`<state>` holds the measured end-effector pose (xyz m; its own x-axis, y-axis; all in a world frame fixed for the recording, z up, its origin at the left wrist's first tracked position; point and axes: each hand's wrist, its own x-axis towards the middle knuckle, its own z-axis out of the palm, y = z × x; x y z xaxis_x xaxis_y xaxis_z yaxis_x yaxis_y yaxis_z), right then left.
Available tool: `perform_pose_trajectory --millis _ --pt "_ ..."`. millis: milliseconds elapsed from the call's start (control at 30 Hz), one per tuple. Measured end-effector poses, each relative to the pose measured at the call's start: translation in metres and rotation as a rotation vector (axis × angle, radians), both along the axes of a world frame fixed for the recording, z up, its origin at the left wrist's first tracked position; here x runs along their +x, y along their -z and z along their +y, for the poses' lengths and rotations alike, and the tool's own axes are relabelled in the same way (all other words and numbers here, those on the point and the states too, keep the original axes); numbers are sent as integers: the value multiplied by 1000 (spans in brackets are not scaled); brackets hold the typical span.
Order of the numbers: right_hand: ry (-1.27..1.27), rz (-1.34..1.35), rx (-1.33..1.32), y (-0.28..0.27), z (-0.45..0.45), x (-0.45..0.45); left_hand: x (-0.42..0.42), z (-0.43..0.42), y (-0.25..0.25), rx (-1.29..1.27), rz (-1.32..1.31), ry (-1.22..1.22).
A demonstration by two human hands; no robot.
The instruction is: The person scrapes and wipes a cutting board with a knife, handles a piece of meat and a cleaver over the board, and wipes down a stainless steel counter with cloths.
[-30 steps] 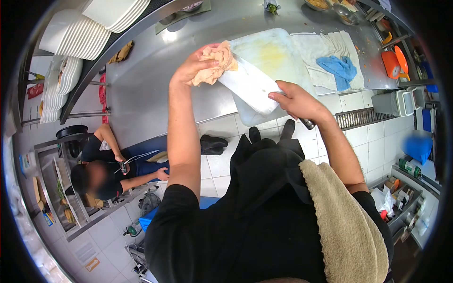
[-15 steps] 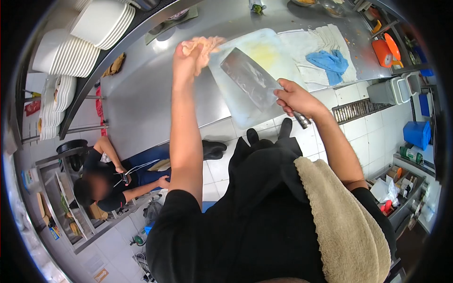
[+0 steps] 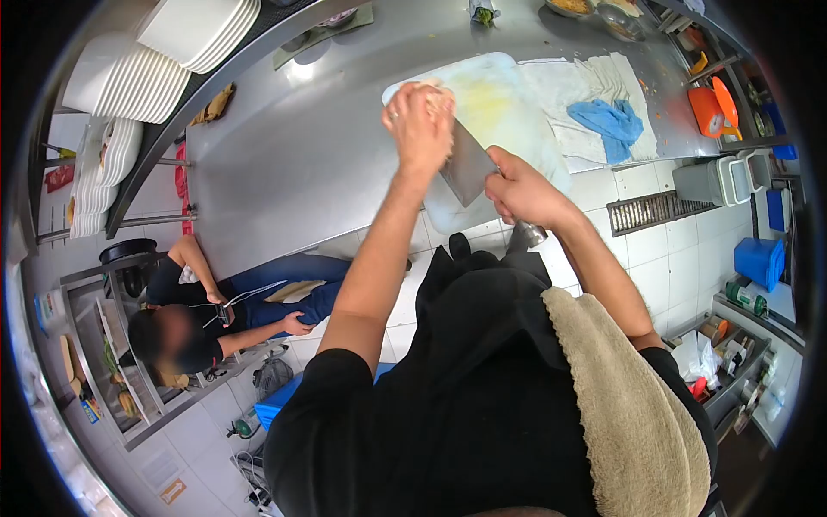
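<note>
The right hand (image 3: 527, 193), its fingers wrapped around the handle (image 3: 532, 233), holds a cleaver (image 3: 469, 171) above the cutting board (image 3: 530, 121), the left hand (image 3: 419, 129) bunches a peach cloth (image 3: 441, 91) (mostly hidden by its curled fingers) at the blade's far end, and a metal bowl (image 3: 622, 25) stands at the table's (image 3: 267, 164) back.

Both bare arms are seen from above, extended forward. The left arm (image 3: 370, 258) is held nearly straight and slanted inward, so that the left hand (image 3: 422, 125) is placed farther out, its back turned up and its fingers bent over in a grasp. The right arm (image 3: 607, 271) is bent at the elbow; the right hand (image 3: 527, 189) is held nearer the torso (image 3: 482, 388), fingers curled into a closed grip.
</note>
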<state>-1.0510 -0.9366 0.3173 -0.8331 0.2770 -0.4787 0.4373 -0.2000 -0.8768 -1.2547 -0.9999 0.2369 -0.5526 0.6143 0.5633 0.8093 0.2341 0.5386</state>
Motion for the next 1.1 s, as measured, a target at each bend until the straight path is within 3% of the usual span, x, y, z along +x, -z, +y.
perform_pose_trajectory --millis 67,167,267,333,500,600,700,733,800,967,1100 --pt "-28 3 -26 -7 -1 5 -29 4 5 -29 -62 -46" --pt "-81 5 -41 -11 3 12 -37 4 -7 -66 -454 -120" --pt "-122 38 -78 -2 10 24 -44 1 -9 -33 -581 -69" --pt "-98 70 -167 4 14 33 -50 -3 -6 51 -554 25" --pt "-59 21 -162 17 10 56 -47 -8 0 288 -865 8" --pt "98 20 -56 26 6 90 -95 -55 12 427 -1342 205" --pt "411 -27 37 73 15 125 -74 -77 25 343 -1356 -64" --pt "458 -14 67 91 21 133 -71 -88 43 311 -1406 -46" --pt "572 -20 72 119 39 132 -69 -93 106 236 -1253 -102" --pt "616 -95 197 170 68 104 -32 -64 103 233 -1108 -311" --pt "587 -331 394 172 65 71 -46 -51 87 -8 -1142 -317"
